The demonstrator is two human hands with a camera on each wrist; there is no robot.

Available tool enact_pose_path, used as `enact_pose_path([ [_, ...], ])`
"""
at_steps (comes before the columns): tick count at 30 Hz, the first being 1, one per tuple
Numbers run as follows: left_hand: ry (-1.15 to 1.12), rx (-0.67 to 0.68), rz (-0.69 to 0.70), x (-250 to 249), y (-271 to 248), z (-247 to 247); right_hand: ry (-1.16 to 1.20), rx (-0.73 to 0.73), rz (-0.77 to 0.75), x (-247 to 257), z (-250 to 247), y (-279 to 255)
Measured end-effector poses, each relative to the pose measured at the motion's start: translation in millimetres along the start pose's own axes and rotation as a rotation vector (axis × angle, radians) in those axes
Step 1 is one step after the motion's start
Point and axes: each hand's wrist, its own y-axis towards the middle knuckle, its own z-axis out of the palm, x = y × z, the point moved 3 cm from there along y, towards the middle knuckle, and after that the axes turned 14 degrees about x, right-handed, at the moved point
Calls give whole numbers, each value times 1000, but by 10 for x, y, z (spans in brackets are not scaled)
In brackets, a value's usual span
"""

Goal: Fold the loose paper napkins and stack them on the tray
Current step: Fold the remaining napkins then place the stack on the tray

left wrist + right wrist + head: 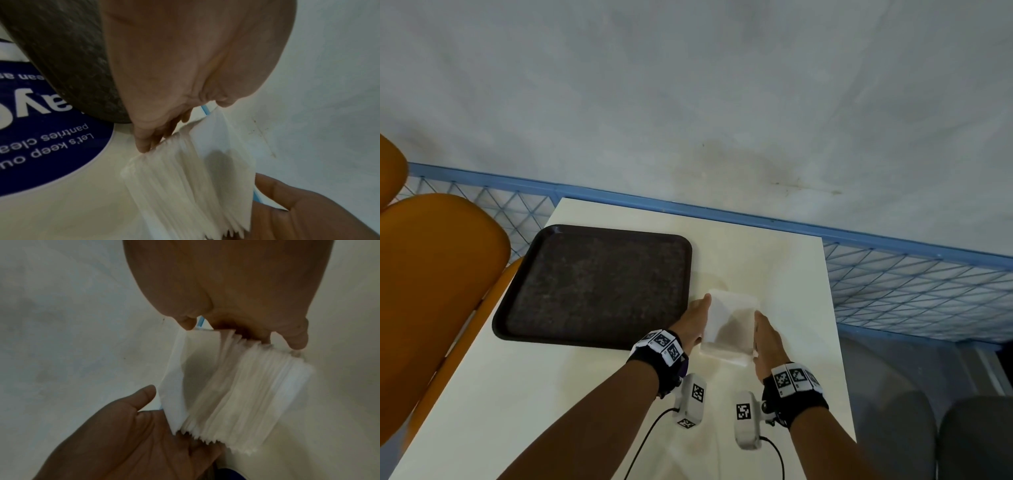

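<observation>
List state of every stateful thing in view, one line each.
tray: on table, nothing on it
napkin stack: on table beside tray, top sheet lifted on its left side
left hand: touching stack's left edge
right hand: fingers straight against stack's right edge

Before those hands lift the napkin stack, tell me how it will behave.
The napkin stack is many thin loose sheets, so it will probably sag and fan apart unless the left hand and right hand squeeze its sides. It looks light. Its top sheet, already raised, may slip off.

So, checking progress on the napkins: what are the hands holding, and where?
The napkin stack, on the table, flanked by left hand and right hand at its opposite sides.
</observation>
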Motion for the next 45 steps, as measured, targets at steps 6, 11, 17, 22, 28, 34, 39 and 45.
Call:
enact_pose_path([
  [6, 8, 67, -1, -53, -141, 140, 77, 14, -7, 17, 4, 16],
  [11, -92, 80, 26, -26, -178, 125, 17, -22, -22, 2, -36, 57],
  [17, -228, -172, 9, 67, -336, -64, -643, -133, -302, 697, -232, 94],
  [22, -368, -95, -92, 380, -465, 13, -1122, 115, -270, 1008, 59, 150],
  [28, -348, 59, -232, 510, -483, 172, -1348, 266, -30, 728, 145, 290],
  [34, -311, -120, -166, 554, -363, 126, -1286, 222, 90, 503, -9, 197],
  [39, -211, -221, -96, 537, -395, 148, -1062, 261, 80, 264, -85, 119],
  [45, -244, -242, 3, 554, -485, 276, -720, 228, 39, -68, 2, -59],
])
